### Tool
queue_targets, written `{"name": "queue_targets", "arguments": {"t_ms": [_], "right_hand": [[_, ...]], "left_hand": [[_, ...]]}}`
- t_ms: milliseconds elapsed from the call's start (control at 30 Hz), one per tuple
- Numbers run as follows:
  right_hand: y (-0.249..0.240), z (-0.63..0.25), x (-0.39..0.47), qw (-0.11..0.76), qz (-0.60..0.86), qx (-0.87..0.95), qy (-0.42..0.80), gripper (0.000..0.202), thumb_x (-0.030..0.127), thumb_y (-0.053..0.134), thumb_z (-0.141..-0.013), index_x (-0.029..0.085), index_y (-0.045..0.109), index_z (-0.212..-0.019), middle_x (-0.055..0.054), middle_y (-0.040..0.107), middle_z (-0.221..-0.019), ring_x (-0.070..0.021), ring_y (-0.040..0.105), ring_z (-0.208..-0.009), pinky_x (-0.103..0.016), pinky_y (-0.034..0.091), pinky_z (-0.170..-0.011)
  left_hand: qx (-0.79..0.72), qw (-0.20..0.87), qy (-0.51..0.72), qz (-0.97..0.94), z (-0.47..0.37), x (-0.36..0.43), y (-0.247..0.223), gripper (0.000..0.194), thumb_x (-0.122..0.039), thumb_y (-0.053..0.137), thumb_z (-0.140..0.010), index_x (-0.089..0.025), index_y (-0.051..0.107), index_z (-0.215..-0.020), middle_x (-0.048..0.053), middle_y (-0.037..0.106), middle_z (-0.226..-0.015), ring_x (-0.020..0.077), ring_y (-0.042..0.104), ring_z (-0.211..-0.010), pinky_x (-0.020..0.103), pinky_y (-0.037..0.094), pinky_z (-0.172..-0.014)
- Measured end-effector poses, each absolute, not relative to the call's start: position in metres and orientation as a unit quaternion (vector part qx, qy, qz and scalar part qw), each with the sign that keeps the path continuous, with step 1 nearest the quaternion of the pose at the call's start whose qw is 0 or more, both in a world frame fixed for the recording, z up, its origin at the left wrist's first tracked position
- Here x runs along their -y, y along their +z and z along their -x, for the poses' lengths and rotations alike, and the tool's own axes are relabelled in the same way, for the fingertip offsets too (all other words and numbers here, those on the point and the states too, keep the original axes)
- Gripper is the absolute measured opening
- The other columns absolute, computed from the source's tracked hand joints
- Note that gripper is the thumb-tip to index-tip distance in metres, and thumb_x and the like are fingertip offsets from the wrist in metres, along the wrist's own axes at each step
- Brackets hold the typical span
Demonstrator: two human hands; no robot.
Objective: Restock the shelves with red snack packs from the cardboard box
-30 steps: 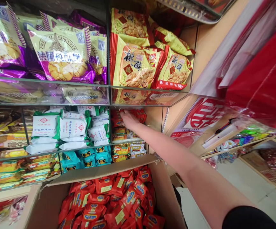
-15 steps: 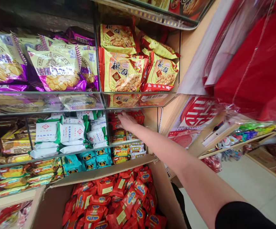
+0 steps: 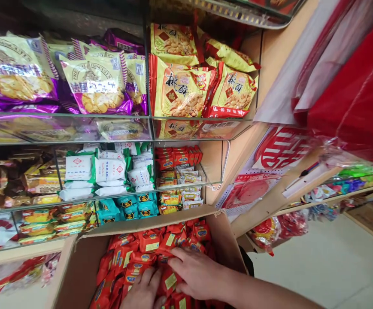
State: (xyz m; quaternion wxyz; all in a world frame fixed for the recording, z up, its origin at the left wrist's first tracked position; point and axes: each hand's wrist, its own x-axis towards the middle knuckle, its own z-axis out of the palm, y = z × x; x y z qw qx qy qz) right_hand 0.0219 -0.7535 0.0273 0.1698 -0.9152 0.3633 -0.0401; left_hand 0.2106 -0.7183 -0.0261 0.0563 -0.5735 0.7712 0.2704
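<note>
In the head view, my right hand (image 3: 197,272) reaches into a cardboard box (image 3: 77,266) heaped with small red snack packets (image 3: 149,242). Its fingers are apart and its fingertips touch the packets. Lower and further left, my left hand (image 3: 144,289) lies over the same heap, fingers bent and slightly parted. Between the two hands shows a red packet (image 3: 170,280) with a pale yellow label. Neither hand clearly grips a packet; the undersides of the fingers are hidden.
Glass shelves behind the box hold purple biscuit bags (image 3: 96,86), yellow-and-red bags (image 3: 181,90), white-and-green packs (image 3: 110,167), teal packs (image 3: 130,210) and a row of red packets (image 3: 178,156). A large red plastic-wrapped item (image 3: 356,94) hangs at the right.
My right hand has come down from the small shelf compartment into the box. My left hand has come into view there. Red packets on the shelf are now uncovered; the view shifted slightly.
</note>
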Motion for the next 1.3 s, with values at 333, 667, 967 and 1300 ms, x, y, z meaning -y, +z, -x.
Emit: {"name": "queue_targets", "arguments": {"t_ms": [333,667,967,1300], "right_hand": [[-0.014,-0.02,0.744,0.219,0.833,-0.506,-0.039,0.054,0.039,0.075,-0.056,0.019,0.057,-0.103,-0.008,0.055,-0.101,-0.0275,0.044,-0.098,-0.039,0.039,-0.083],[0.034,-0.048,0.729,0.463,0.622,-0.481,-0.41,0.052,0.045,0.063,-0.068,0.021,0.047,-0.111,-0.007,0.05,-0.108,-0.0194,0.049,-0.098,-0.03,0.04,-0.085],[0.047,-0.055,0.743,0.363,0.518,-0.573,-0.521,0.035,0.046,0.036,-0.086,0.02,0.037,-0.063,0.003,0.042,-0.057,-0.0114,0.041,-0.055,-0.023,0.033,-0.053],[0.048,-0.051,0.744,0.269,0.577,-0.598,-0.487,0.034,0.039,0.03,-0.089,0.021,0.035,-0.061,0.002,0.043,-0.051,-0.0126,0.045,-0.048,-0.024,0.03,-0.049]], "left_hand": [[-0.716,-0.085,0.371,0.585,-0.21,0.714,-0.027,0.048,-0.036,0.04,-0.079,-0.015,0.048,-0.122,0.012,0.053,-0.126,0.022,0.047,-0.116,0.036,0.035,-0.1],[-0.537,-0.407,0.431,0.6,-0.186,0.721,0.021,0.039,-0.049,0.046,-0.076,-0.02,0.05,-0.102,0.008,0.063,-0.105,0.0218,0.058,-0.1,0.034,0.045,-0.089],[-0.53,-0.459,0.329,0.633,-0.169,0.725,0.062,0.031,-0.047,0.042,-0.079,-0.022,0.044,-0.06,-0.007,0.045,-0.05,0.0093,0.043,-0.047,0.019,0.036,-0.046],[-0.538,-0.456,0.249,0.664,-0.172,0.719,0.051,0.031,-0.045,0.042,-0.077,-0.022,0.046,-0.056,-0.008,0.043,-0.045,0.0083,0.039,-0.042,0.017,0.035,-0.042]]}}
